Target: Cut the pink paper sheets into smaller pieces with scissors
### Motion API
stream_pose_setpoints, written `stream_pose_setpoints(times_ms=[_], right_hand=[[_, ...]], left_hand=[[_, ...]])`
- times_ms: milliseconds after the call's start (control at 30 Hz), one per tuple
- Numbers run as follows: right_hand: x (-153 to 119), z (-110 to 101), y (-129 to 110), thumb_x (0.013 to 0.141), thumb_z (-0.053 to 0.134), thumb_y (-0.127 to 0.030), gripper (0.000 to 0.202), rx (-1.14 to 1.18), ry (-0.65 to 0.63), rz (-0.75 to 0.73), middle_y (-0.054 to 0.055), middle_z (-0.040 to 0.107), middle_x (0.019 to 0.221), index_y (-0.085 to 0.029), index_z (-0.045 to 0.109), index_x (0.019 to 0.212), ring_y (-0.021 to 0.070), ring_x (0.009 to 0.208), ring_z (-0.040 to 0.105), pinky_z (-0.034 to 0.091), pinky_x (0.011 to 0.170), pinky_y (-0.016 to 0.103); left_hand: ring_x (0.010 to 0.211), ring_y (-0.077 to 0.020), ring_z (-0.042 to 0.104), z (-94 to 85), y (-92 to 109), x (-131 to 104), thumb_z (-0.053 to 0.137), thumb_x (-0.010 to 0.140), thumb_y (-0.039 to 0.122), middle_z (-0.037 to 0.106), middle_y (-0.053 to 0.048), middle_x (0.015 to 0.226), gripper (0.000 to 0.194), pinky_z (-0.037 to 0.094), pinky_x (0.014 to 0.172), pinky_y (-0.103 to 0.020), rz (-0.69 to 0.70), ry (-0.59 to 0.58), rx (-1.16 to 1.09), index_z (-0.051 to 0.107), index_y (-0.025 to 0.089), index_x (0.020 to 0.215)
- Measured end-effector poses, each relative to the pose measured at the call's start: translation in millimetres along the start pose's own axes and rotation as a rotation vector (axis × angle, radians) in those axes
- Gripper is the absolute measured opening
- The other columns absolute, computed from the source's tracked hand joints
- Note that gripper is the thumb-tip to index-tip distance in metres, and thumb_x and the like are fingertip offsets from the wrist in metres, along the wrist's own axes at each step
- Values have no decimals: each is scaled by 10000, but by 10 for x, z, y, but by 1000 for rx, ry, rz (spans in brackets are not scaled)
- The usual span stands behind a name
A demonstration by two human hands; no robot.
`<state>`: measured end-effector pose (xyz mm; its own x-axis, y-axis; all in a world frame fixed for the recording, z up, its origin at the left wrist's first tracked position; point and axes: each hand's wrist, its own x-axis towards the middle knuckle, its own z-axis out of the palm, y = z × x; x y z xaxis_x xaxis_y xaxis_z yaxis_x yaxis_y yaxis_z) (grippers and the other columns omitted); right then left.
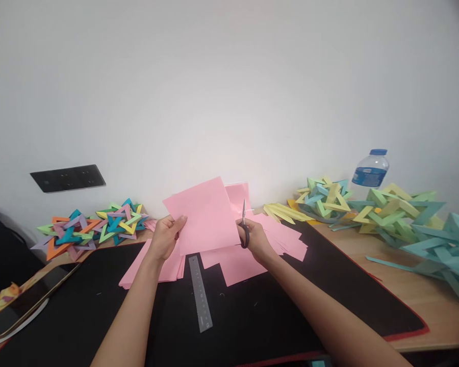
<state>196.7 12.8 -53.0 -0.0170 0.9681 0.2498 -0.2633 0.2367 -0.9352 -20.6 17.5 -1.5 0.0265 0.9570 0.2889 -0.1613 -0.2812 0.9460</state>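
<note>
Both our forearms slant inward and forward from the bottom of the view. Our left hand point(165, 239) pinches the pink sheet point(206, 219) by its left edge, thumb on the near face. Our right hand point(257, 239) is closed round the scissors point(244, 210), blades pointing up, just beside the sheet's right edge; we cannot tell whether its fingers also touch the paper. The sheet is raised in front of us, between our hands. Below it, the black mat point(252, 326) stretches between our forearms, with the grey ruler point(201, 298) lying there and pink stacks point(135, 267) to the left. The sheet looks plain, flat and smooth, its top edge rising rightward. Folded paper stars point(390, 214) flank us.
</note>
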Motion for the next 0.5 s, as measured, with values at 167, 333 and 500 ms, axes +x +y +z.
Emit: stream_pose_setpoints(times_ms=[167,333,500], right_hand=[[-4,-2,-4,624,687,-412,286,-6,-10,0,-65,441,427,-166,546,653,81,402,429,337,408,220],[-15,3,-37,642,673,-420,286,-25,-8,-6,-68,422,404,-164,545,662,81,392,424,331,403,214],[-15,2,-47,645,667,-438,301,-26,-13,-7,-57,438,415,-165,541,656,81,390,423,335,400,215]], left_hand=[[738,-218,664,3,25,-6,788,600,354,728,-76,734,335,515,639,-297,2,2,-34,704,120,825],[686,-184,650,21,41,-11,789,598,343,722,-69,710,299,492,595,-252,23,9,-32,704,112,766],[689,-183,641,25,42,-9,785,608,336,716,-62,707,298,491,619,-268,20,-8,-52,710,120,799]])
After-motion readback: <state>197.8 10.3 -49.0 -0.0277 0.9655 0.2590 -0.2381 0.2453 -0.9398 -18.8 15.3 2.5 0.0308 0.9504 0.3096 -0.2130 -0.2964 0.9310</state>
